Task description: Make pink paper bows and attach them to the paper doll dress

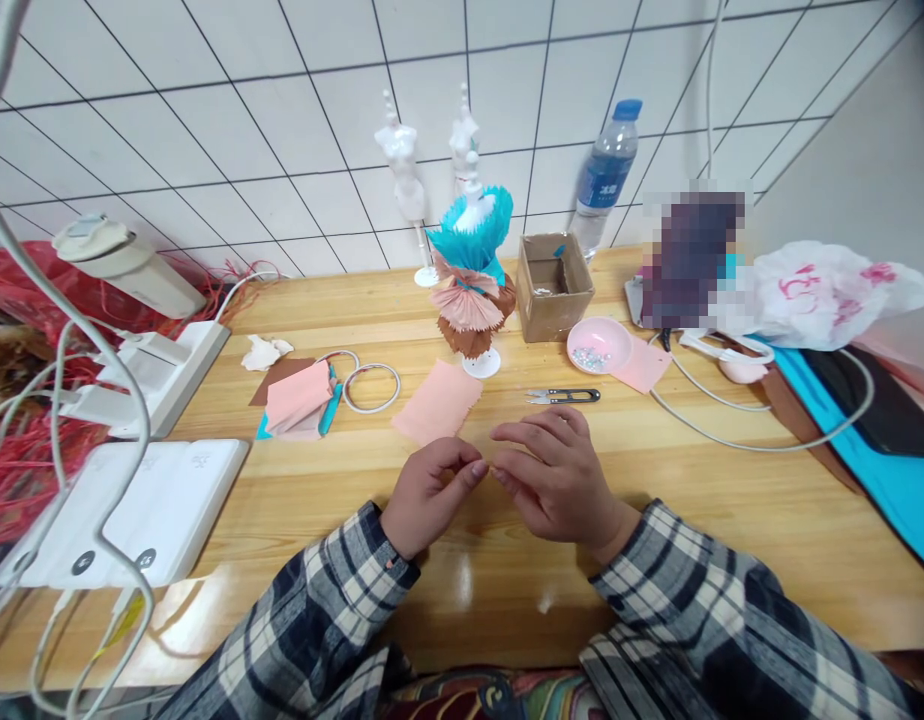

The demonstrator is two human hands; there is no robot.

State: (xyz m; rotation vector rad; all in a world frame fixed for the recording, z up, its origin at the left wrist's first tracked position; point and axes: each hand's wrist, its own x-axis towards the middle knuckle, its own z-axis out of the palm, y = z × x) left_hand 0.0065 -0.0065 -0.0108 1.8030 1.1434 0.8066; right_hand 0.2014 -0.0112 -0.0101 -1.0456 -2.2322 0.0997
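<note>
My left hand [429, 492] and my right hand [554, 473] meet fingertip to fingertip low over the wooden table [657, 520]. Both pinch at the same spot; whatever is between them is too small to make out. Just beyond the hands lies a pink paper sheet [437, 402]. Small thread snips [563, 396] lie to its right. Behind stands a small mannequin [471, 275] dressed in folded teal, pink and brown paper.
A pink dish of beads [598, 345], a cardboard box [555, 284] and a water bottle [605, 178] stand at the back. Pink paper with a wire loop [372, 387] lies left. Power strip [166, 375], white devices [143, 510], cables, a plastic bag [829, 285] ring the edges.
</note>
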